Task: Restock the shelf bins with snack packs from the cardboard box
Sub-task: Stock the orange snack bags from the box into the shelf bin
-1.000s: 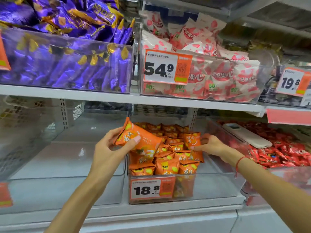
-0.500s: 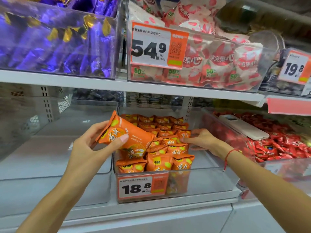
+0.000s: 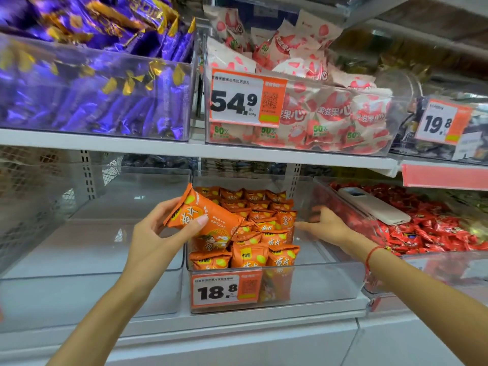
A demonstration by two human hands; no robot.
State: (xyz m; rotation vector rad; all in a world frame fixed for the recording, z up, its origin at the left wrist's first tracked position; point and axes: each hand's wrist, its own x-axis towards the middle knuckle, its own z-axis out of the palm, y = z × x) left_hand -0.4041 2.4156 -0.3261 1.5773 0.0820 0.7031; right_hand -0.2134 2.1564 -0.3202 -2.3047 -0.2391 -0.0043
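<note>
From the head camera, your left hand (image 3: pixel 158 231) grips a long orange foil snack pack (image 3: pixel 203 216), thumb across its front and fingers curled behind. The pack's long axis is tilted: its upper end points up and to the left, its lower end slants down to the right, touching the packs below. It hovers over the left front corner of the clear plastic shelf bin (image 3: pixel 330 281), which carries an 18.8 price tag (image 3: pixel 225 290). Small orange snack packs (image 3: pixel 260 228) stand in rows filling the bin's left side; the right side is bare. Your right hand (image 3: pixel 326 227) reaches into that bare side, fingers loosely spread beside the rows, holding nothing. A red string bracelet (image 3: pixel 371 256) circles that wrist. Right of the bin, a white phone-like slab (image 3: pixel 372 206) lies on red wrapped sweets (image 3: pixel 433 231). Above sit purple packs (image 3: pixel 95 101) and white-and-pink packs (image 3: pixel 335 114).
</note>
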